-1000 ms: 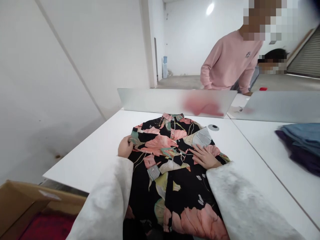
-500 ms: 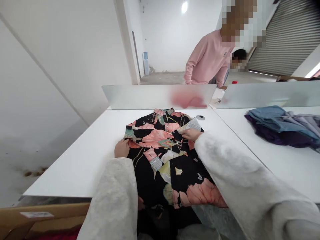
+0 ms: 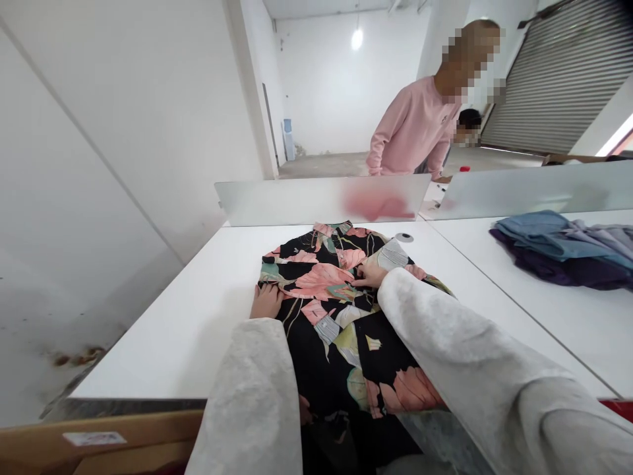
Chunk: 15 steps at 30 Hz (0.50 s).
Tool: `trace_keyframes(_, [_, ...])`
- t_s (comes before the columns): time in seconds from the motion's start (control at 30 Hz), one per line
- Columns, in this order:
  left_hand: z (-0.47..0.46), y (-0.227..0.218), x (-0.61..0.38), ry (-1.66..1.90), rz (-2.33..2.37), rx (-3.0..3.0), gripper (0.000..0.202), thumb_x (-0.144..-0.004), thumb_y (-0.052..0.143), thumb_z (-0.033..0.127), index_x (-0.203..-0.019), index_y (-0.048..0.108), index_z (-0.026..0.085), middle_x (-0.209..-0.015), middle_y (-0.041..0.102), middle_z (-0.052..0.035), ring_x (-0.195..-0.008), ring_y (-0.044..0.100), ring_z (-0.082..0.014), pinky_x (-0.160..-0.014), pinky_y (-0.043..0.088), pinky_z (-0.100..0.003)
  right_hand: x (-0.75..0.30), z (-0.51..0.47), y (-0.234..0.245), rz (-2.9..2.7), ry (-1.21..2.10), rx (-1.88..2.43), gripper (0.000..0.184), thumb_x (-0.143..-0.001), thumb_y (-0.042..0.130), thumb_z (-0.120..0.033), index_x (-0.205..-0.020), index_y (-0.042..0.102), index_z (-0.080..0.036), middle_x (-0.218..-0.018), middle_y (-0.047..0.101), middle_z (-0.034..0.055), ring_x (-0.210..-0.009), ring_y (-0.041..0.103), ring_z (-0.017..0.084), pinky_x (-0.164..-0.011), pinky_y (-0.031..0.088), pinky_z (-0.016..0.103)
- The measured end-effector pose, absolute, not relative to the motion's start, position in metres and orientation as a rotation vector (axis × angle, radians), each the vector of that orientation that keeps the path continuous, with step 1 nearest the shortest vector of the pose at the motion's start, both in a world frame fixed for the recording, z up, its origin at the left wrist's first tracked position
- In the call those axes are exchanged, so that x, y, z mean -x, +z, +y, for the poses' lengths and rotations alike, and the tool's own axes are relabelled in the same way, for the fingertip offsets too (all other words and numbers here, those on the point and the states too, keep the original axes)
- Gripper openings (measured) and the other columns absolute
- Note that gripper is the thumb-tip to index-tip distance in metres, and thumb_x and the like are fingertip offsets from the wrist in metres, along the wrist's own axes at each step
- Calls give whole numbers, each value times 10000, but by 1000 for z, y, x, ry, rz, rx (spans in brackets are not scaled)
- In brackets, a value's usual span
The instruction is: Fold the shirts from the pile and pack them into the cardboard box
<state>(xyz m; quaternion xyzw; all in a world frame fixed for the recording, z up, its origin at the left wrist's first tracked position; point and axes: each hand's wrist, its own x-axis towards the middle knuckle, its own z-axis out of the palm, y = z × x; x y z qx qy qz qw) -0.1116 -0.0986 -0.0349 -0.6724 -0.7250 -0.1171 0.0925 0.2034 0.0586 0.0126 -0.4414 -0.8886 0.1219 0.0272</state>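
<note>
A black floral shirt [image 3: 321, 343] with pink, green and grey patches lies front up on the white table [image 3: 163, 330], collar away from me. One sleeve [image 3: 316, 280] is folded across its chest, and a striped cuff [image 3: 327, 328] shows near the middle. My left hand [image 3: 267, 301] rests on the shirt's left edge, fingers stretched out over the cloth. At the right of the chest, my right hand [image 3: 370, 274] has its fingertips closed on the shirt's fabric. The shirt's lower hem hangs over the near table edge.
Folded blue and purple clothes [image 3: 558, 247] lie on the table at right. A frosted divider [image 3: 297, 203] runs along the back, with a person in a pink top [image 3: 410, 125] behind it. A cardboard box [image 3: 148, 432] stands below the near edge. A round black-and-white disc [image 3: 404, 237] lies by the collar.
My left hand has gone from gripping the sleeve's edge to lying flat on the cloth. My right hand has shifted slightly inward, and more sleeve shows at right. The view has tilted up.
</note>
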Motion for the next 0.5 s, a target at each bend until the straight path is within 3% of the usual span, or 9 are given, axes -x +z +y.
trace_keyframes(0.1, [-98,-35,112,-307,-2149,2049,315,-896,357,209,-1040,634,169,-1183,604,-151,-1191,473,-303,-1051,262,-590,-207,56,20,-2774,459,1307,323,-762,647,-488,-762,636,-165,-739,651,37,-670,591,154,-576,391,232])
trace_keyframes(0.2, [-98,-34,112,-304,-2179,2045,313,-903,354,229,-1051,626,179,-1171,609,-144,-1165,493,-294,-1048,270,-580,-213,55,31,-2539,745,1260,406,-823,546,-534,-943,623,-154,-749,644,39,-653,584,145,-540,401,229])
trace_keyframes(0.33, [-97,-34,111,-357,-2241,1971,314,-915,340,280,-1046,614,197,-1128,627,-132,-1128,520,-270,-1047,279,-549,-231,51,41,-2127,1166,1365,463,-805,563,-544,-1108,532,-195,-636,611,-13,-441,512,114,-402,359,222])
trace_keyframes(0.43, [-98,-34,109,-416,-2261,1924,308,-910,345,287,-1029,616,200,-1097,642,-129,-1110,534,-266,-1042,282,-537,-252,48,34,-2083,1181,1485,402,-797,587,-513,-1056,544,-209,-550,570,-46,-351,435,91,-359,327,217])
trace_keyframes(0.5, [-98,-33,108,-456,-2264,1901,295,-902,358,288,-995,625,202,-1050,659,-119,-1082,552,-260,-1034,296,-522,-265,46,22,-2173,1111,1501,336,-778,621,-480,-971,581,-208,-542,568,-46,-385,461,94,-379,351,215])
